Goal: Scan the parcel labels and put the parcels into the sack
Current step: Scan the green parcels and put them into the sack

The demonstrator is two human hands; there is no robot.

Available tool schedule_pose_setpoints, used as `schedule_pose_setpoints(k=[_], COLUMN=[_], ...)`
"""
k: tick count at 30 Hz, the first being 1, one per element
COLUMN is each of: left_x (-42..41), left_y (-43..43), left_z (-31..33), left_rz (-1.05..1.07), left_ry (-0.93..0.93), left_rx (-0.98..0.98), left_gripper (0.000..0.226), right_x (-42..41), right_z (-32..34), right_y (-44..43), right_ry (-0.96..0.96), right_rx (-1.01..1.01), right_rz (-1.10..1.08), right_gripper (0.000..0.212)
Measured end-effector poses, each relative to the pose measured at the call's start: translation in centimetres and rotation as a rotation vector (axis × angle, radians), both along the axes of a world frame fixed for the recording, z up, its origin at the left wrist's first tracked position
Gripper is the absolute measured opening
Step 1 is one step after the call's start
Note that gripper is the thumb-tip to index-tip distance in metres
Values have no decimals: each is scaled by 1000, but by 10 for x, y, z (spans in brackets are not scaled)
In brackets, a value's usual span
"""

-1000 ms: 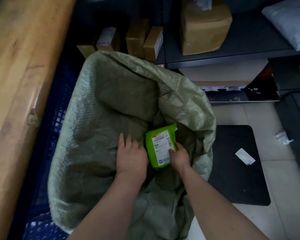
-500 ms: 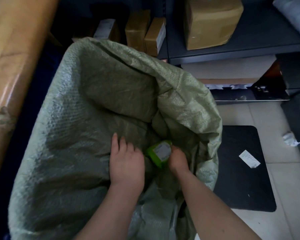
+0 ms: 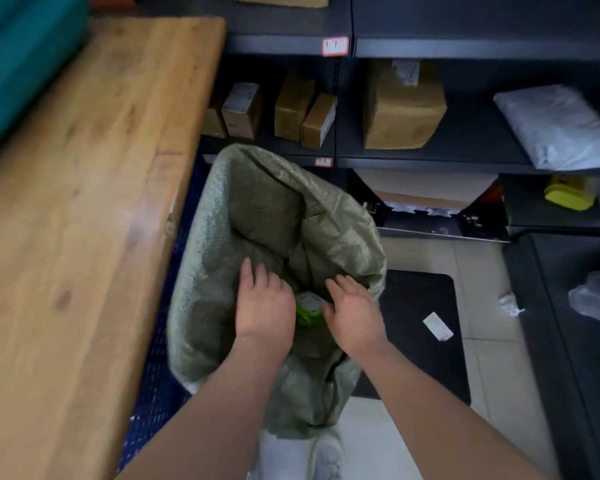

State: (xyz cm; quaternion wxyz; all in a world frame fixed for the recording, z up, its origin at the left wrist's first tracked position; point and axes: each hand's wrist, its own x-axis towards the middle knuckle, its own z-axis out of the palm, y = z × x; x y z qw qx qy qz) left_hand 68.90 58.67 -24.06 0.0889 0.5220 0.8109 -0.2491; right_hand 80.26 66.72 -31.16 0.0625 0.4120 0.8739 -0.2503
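A grey-green woven sack point(image 3: 336, 233) stands open on the floor beside the wooden table. Deep in its mouth lies a bright green parcel point(image 3: 308, 308) with a white label facing up, partly hidden by both hands. My left hand point(image 3: 262, 303) lies flat on the sack's inner fabric just left of the parcel, fingers straight. My right hand point(image 3: 352, 308) hovers just right of the parcel with its fingers spread and relaxed, holding nothing.
A wooden table point(image 3: 84, 220) fills the left side, with a blue crate point(image 3: 160, 382) under its edge. Dark shelves point(image 3: 430, 157) behind the sack hold brown boxes point(image 3: 400, 105) and a white poly bag point(image 3: 561, 126). A black mat point(image 3: 423, 317) and paper scraps lie on the tiled floor.
My right hand let go of the green parcel, which now lies lower in the sack, and it opened and drew back. The view pulled up and away from the sack.
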Motion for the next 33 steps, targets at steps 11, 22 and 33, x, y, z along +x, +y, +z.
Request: schedule_pose_setpoints(k=[11, 22, 33], left_x=[-9, -136, -265], left_y=[-115, -329, -475], left_z=[173, 264, 257], left_rz=[70, 185, 406], left_ry=[-95, -39, -91], left_rx=[367, 562, 518], left_gripper=[48, 47, 41], right_x=[-12, -143, -277], right_z=[207, 309, 297], right_y=[-78, -268, -405], right_ry=[157, 298, 195], right_rx=[193, 303, 64], right_rz=[91, 189, 90], right_gripper=[52, 41, 40])
